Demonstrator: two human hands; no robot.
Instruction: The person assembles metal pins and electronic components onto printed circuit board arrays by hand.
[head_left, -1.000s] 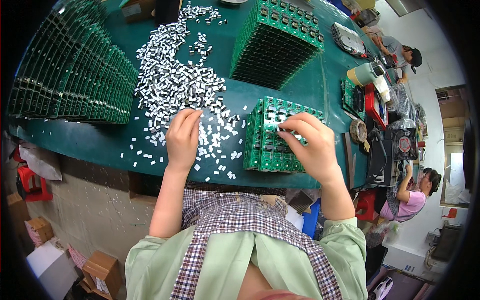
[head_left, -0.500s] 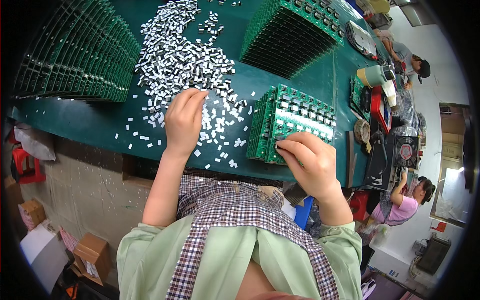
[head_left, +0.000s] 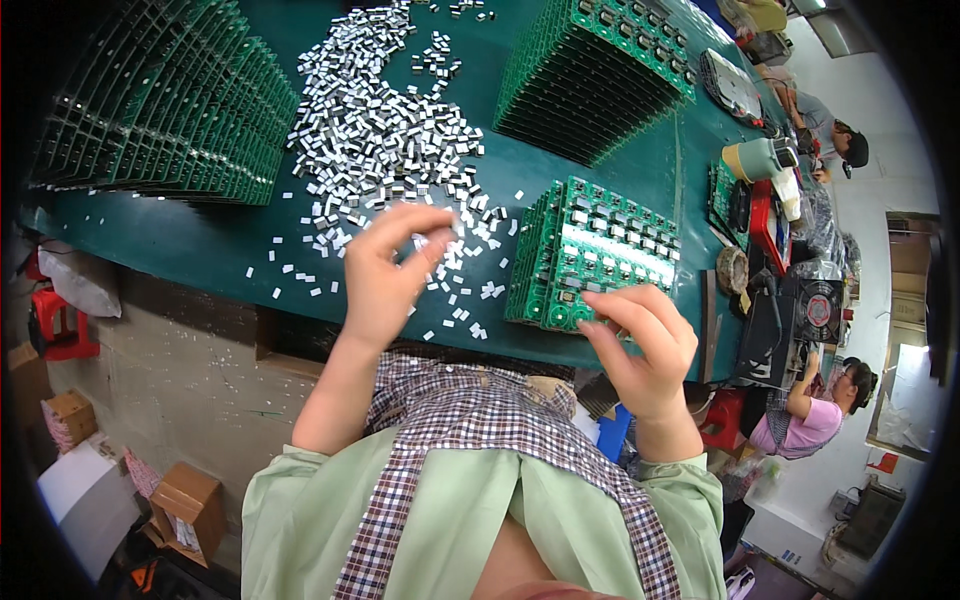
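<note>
My left hand (head_left: 392,268) hangs over the near side of a heap of small white-and-dark rectangular parts (head_left: 385,135). Its fingers are bent toward the thumb and smeared by motion, so whether they pinch a part cannot be made out. My right hand (head_left: 648,350) is at the near edge of a low stack of green circuit boards (head_left: 545,275), thumb and forefinger apart with nothing seen between them. Rows of components (head_left: 620,235) stand on the top board. Single loose parts (head_left: 460,298) lie scattered between my two hands.
A tall stack of circuit boards (head_left: 170,120) stands at the left, another (head_left: 600,85) at the far right. A beige-and-grey cup (head_left: 760,158), a tape roll (head_left: 733,268) and a red tray (head_left: 770,225) are along the right. Two people (head_left: 805,415) work beyond, near a fan (head_left: 818,308).
My left hand has moved right, its thumb and fingers more spread. My right thumb and forefinger have parted and drawn slightly back from the board. The whole view has shifted a little.
</note>
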